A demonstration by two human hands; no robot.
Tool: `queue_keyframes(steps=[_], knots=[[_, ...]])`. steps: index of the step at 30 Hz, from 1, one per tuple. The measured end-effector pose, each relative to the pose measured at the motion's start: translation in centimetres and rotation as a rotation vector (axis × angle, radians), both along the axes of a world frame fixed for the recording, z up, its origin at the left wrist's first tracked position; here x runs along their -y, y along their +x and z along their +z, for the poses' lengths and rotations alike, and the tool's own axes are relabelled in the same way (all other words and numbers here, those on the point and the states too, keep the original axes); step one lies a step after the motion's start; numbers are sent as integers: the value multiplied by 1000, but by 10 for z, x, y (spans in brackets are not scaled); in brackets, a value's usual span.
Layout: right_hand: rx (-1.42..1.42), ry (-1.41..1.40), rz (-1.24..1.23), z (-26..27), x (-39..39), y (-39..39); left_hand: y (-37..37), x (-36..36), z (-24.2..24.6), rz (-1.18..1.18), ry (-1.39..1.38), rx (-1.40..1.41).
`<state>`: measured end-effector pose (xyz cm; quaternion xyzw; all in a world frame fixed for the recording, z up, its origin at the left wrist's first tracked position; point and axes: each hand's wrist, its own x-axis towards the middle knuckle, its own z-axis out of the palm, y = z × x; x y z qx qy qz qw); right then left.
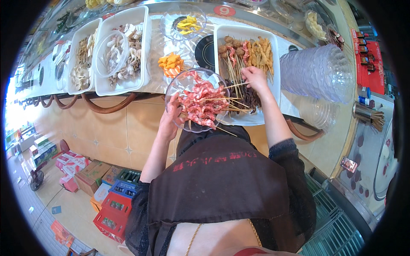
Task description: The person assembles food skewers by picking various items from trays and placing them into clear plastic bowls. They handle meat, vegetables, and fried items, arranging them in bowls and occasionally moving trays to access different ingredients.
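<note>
My left hand (170, 116) grips the left rim of a clear plastic bowl (174, 86). Piled inside are skewers of pink sliced meat (205, 104), their bamboo sticks pointing right over the rim. Between the fingertips of my right hand (255, 80) is the end of a bamboo skewer (236, 85); its other end reaches the meat in the bowl. Beneath that hand stands a white plastic tray (275, 51). It holds skewers of brown balls (229, 40), golden fried-looking pieces (262, 52), a few pink meat skewers (246, 51) and dark pieces (251, 99) partly behind the bowl.
Stacked clear bowls (315, 73) lie right of the tray. Orange star-shaped skewers (171, 62) and a bowl of yellow skewers (186, 25) stand left of it. Farther left are two white trays, one with a clear bowl (112, 54) inside. Wooden rails (109, 108) edge the counter.
</note>
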<state>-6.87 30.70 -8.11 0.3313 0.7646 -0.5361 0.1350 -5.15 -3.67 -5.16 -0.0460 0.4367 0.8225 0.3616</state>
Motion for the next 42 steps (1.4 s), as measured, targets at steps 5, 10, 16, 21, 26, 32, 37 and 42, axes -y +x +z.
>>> queue_keyframes(steps=[5, 10, 16, 21, 26, 32, 37, 42], knots=[[-55, 200, 119, -90, 2, -10, -2, 5, 4, 3, 16, -7], [-13, -329, -189, -47, 8, -7, 1, 9, 5, 41, 17, 0], [-308, -289, -81, 58, 10, 19, -1, 8, 0, 25, 3, 16], [-97, -395, 355, 129, 18, 36, -4, -1, -7, -17, -9, 40], [-114, 47, -24, 24, -27, 13, -5, -8, -2, -50, -6, 57], [-5, 753, 128, -28, -7, -19, 1, -2, -2, -14, 25, 80], [-136, 562, -73, -25, -13, -17, 4, 7, 2, 32, 6, 70], [-507, -28, -109, 29, -22, 3, 3, 8, -3, 56, -13, 91]])
